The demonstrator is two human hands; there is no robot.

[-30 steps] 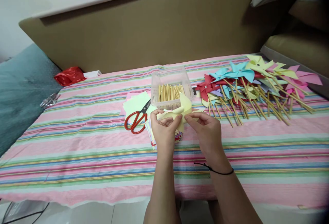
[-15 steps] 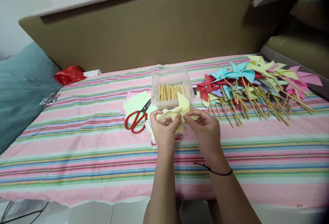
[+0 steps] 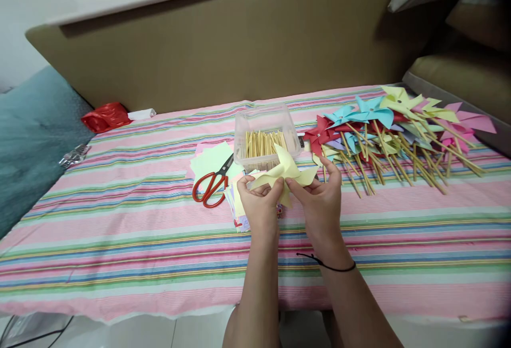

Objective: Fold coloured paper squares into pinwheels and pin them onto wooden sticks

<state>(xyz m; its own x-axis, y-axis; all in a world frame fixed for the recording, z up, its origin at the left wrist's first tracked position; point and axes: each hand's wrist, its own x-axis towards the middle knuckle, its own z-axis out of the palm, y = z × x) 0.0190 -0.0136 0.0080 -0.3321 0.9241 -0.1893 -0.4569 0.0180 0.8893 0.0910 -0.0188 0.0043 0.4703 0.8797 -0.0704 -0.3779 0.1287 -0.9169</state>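
Observation:
A pale yellow paper pinwheel (image 3: 288,167) is held up between both hands, its blades folded in toward the centre. My left hand (image 3: 259,199) pinches it near the middle with the thumb on top. From the other side my right hand (image 3: 319,199) grips it, thumb pressed close to the centre and the index finger raised. Just beyond the hands stands a clear plastic box (image 3: 265,116) with many short sticks (image 3: 263,143) in it. Left of my left hand lie scissors (image 3: 213,183) with red handles, partly over pale green paper sheets (image 3: 203,162). Below the pinwheel sits a stack of small coloured papers (image 3: 237,209).
A pile of finished pinwheels on sticks (image 3: 375,111) lies to the right. At the left back are a red plastic bag (image 3: 106,117), a white packet (image 3: 141,114) and metal clips (image 3: 75,155). A striped cloth (image 3: 139,231) covers the seat before a brown backrest (image 3: 199,50).
The right-hand blade of the yellow pinwheel now shows more fully. My right index finger has lifted, and my left hand has shifted slightly right. The thumbs stay near the centre.

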